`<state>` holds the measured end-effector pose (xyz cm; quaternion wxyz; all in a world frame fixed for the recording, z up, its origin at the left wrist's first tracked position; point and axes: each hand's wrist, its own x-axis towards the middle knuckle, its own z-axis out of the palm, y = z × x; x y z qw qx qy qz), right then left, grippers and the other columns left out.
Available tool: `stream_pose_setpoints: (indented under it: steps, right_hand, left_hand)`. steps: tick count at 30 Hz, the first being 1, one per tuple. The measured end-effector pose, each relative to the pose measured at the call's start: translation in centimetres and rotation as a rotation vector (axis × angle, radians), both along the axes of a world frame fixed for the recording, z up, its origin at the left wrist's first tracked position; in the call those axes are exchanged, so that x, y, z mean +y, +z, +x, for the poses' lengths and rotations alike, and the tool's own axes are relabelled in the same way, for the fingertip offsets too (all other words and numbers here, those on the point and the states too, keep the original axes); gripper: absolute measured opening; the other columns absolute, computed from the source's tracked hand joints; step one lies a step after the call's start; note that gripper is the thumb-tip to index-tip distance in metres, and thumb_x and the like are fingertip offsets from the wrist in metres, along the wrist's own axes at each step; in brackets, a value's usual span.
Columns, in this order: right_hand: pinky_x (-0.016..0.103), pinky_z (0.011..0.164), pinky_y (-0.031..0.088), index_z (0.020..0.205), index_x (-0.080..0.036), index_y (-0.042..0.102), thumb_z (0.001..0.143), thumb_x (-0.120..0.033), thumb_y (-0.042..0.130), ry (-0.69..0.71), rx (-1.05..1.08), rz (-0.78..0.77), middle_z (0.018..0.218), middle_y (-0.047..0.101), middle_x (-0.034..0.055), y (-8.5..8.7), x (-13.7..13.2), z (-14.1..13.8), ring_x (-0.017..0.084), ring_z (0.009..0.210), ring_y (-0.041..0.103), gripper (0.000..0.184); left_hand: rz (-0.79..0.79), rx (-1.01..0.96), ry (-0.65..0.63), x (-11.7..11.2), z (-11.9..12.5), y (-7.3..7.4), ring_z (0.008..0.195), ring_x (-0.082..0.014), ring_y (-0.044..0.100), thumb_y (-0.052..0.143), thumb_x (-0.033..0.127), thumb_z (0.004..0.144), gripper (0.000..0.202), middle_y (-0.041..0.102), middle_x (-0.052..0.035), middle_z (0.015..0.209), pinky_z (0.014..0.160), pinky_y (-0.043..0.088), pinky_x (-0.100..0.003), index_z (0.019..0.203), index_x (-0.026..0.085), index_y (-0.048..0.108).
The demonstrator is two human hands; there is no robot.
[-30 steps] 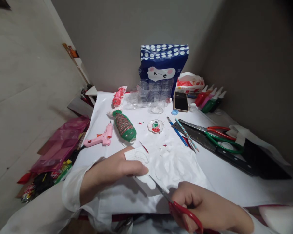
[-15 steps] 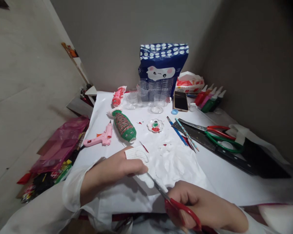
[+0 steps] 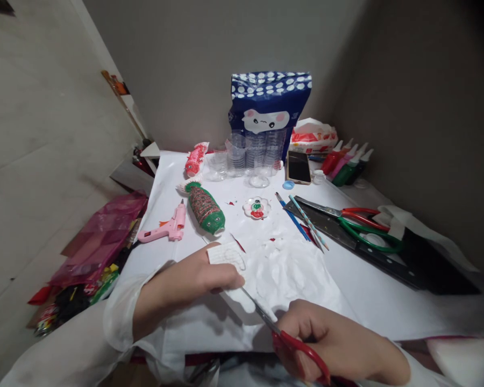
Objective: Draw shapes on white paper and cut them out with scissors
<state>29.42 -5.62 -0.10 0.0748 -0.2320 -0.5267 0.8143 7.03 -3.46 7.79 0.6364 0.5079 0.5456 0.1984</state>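
Note:
My left hand (image 3: 201, 279) is closed on a white textured piece (image 3: 228, 253), perhaps paper or foam, with the thumb pressed on top. A curved line shows on that piece. In my right hand (image 3: 322, 336) are red-handled scissors (image 3: 306, 352), their blades running up and left into the white piece by my left thumb. Beyond my left hand lies a green fish figure (image 3: 206, 209) with a speckled brown body and a pale tail. A pink glue gun (image 3: 169, 226) rests left of it.
Near the middle sits a flower-shaped paint palette (image 3: 257, 208). Paintbrushes (image 3: 294, 217), a long dark blade (image 3: 347, 242) and green-handled scissors (image 3: 371, 239) lie right. Behind stand plastic cups (image 3: 256, 153), a blue bag (image 3: 270, 97), a phone (image 3: 298, 167), paint bottles (image 3: 347, 166) and a red fish figure (image 3: 196, 160).
The scissors' handles have shifted very slightly in my right hand, appearing a little closer together. My left hand and the white piece stay almost in place.

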Motion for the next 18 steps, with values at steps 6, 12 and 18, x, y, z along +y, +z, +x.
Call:
stream_pose_setpoints:
  steps: [6,12,18]
  right_hand:
    - [0.020,0.046,0.026,0.054,-0.016,0.049,0.073,-0.056,0.076,-0.024,-0.010,0.005,0.047,0.040,-0.0091,-0.04,-0.26,0.14,0.004,0.043,0.027,0.052]
    - [0.021,0.046,0.025,0.052,-0.015,0.049,0.067,-0.057,0.079,-0.053,0.010,-0.030,0.047,0.041,-0.0090,-0.30,-0.57,0.12,0.003,0.043,0.027,0.054]
    - [0.021,0.046,0.024,0.057,-0.014,0.053,0.071,-0.058,0.076,-0.048,0.050,-0.002,0.048,0.044,-0.0080,-0.12,-0.51,-0.31,0.004,0.043,0.031,0.051]
  left_hand:
    - [-0.045,-0.007,0.077,0.39,-0.29,-0.79,0.067,-0.0181,0.050,0.066,0.041,0.068,0.021,0.058,0.0027,0.068,0.063,0.040,-0.030,0.069,0.022,0.057]
    - [-0.013,0.026,0.021,0.59,-0.61,-0.94,0.076,-0.0206,0.053,0.066,0.045,0.073,0.025,0.062,0.0001,0.076,0.071,0.042,-0.032,0.072,0.020,0.060]
    - [0.014,0.069,-0.006,0.56,-0.38,-0.70,0.081,-0.0227,0.055,0.062,0.044,0.075,0.025,0.064,-0.0020,0.080,0.078,0.044,-0.034,0.071,0.020,0.063]
